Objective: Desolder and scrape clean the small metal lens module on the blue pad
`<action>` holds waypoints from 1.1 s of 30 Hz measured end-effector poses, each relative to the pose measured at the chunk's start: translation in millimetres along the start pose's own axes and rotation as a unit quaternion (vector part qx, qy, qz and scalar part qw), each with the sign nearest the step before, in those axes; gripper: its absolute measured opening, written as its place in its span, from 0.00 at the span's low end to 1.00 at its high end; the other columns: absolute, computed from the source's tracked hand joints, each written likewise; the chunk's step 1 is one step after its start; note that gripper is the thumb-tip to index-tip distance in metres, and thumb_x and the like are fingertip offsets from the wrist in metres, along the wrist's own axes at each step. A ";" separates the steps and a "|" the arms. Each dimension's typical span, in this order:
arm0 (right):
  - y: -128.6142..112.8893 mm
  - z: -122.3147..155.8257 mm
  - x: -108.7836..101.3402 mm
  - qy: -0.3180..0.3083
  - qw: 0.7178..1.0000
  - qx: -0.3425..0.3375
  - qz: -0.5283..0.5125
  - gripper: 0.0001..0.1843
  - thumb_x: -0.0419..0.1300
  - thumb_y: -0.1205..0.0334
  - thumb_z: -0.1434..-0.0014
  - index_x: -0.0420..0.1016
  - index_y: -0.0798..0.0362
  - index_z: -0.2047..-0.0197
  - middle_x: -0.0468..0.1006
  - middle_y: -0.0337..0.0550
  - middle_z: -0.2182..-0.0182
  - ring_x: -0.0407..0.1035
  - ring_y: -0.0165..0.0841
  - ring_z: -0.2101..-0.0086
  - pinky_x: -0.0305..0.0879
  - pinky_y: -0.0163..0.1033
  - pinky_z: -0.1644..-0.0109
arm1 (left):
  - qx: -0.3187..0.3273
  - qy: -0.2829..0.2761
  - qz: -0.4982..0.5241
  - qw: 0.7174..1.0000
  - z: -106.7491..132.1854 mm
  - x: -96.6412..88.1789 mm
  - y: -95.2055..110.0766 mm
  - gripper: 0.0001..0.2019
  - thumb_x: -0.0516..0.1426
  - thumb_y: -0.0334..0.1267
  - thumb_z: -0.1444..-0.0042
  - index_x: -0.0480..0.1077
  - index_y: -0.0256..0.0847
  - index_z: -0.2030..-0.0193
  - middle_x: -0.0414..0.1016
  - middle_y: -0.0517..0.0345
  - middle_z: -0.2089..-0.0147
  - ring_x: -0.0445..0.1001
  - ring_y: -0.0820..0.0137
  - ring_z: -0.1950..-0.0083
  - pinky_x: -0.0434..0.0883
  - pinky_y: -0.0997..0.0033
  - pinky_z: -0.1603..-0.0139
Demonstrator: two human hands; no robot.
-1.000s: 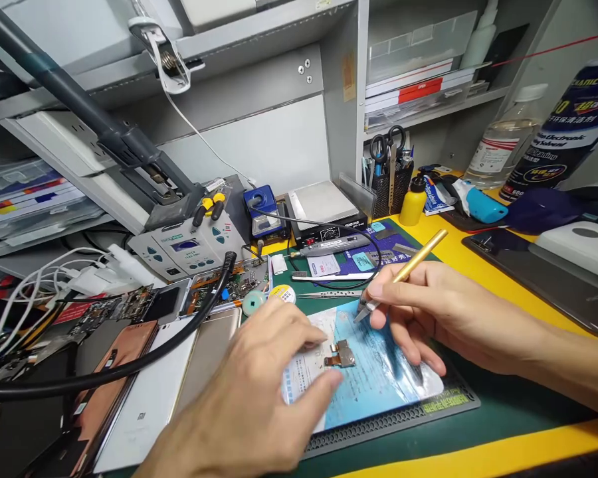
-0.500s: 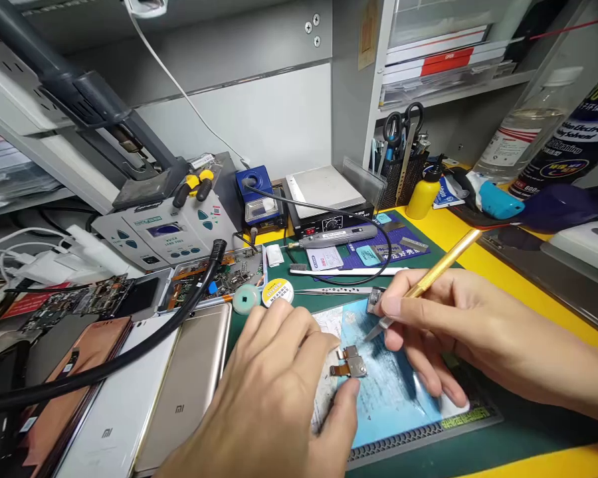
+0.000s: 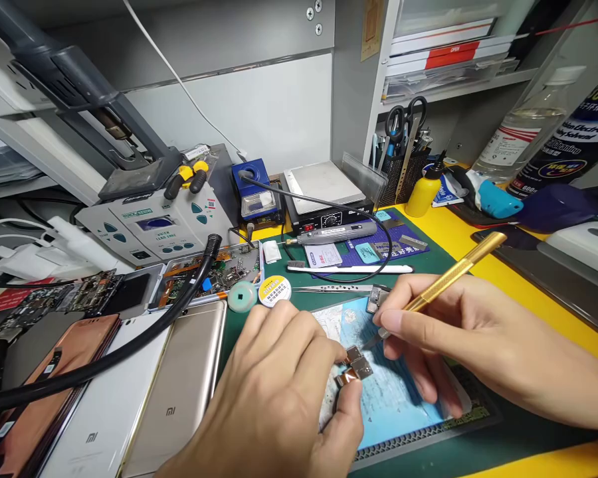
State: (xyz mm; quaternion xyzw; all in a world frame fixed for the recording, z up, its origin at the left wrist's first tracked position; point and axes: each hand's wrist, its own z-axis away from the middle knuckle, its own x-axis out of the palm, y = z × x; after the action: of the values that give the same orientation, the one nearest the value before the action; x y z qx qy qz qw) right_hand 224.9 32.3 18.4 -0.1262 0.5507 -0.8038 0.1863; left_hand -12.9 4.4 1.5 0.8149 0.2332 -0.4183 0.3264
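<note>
My left hand (image 3: 284, 392) pinches a small metal component with a copper flex strip (image 3: 355, 368) between thumb and fingers, just above a blue and white card (image 3: 393, 398) on the dark green work mat (image 3: 428, 431). My right hand (image 3: 458, 335) grips a gold-handled scalpel (image 3: 453, 272) like a pen. Its blade tip points down to the left and sits right at the component's upper edge.
Several phone back covers (image 3: 174, 392) and opened phones (image 3: 214, 272) lie at the left under a black hose (image 3: 129, 352). Behind are a grey rework station (image 3: 154, 229), a hot plate (image 3: 323, 186), tweezers (image 3: 329, 289), solder paste tins (image 3: 274, 290), a yellow bottle (image 3: 421, 192) and solvent bottles (image 3: 573, 133).
My left hand has lifted and turned the small component, pinching it tighter. The scalpel tip has come down from above the card to the component. The view has shifted slightly lower.
</note>
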 end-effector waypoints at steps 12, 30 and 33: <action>3.1 6.2 4.7 -0.004 1.000 -0.019 -0.006 0.15 0.75 0.53 0.40 0.75 0.51 0.67 0.73 0.32 0.82 0.68 0.27 0.80 0.64 0.26 0.79 | 0.055 0.018 -0.094 0.994 -0.7 -5.8 -4.1 0.07 0.60 0.31 0.36 0.76 0.40 0.67 0.74 0.56 0.67 0.68 0.61 0.63 0.62 0.55 0.61; -3.6 6.1 11.3 -0.008 0.999 -0.038 -0.002 0.13 0.76 0.63 0.41 0.75 0.52 0.69 0.70 0.29 0.82 0.62 0.22 0.81 0.58 0.23 0.80 | 0.036 0.015 -0.087 0.995 -2.0 -4.3 2.4 0.06 0.59 0.33 0.36 0.75 0.40 0.64 0.75 0.55 0.64 0.69 0.59 0.60 0.64 0.52 0.57; -3.9 6.8 11.3 -0.007 0.999 -0.036 0.004 0.14 0.76 0.60 0.41 0.76 0.52 0.69 0.70 0.30 0.82 0.62 0.23 0.81 0.58 0.25 0.80 | 0.037 0.008 -0.084 0.996 -1.4 -5.1 2.3 0.06 0.59 0.32 0.35 0.75 0.40 0.63 0.75 0.55 0.64 0.69 0.60 0.60 0.64 0.53 0.57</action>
State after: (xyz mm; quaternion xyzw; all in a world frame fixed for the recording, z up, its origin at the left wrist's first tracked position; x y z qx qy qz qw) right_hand 216.8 22.9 24.5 -0.1361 0.5783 -0.7819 0.1888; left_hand -13.4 3.3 7.2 0.8072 0.2878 -0.4463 0.2576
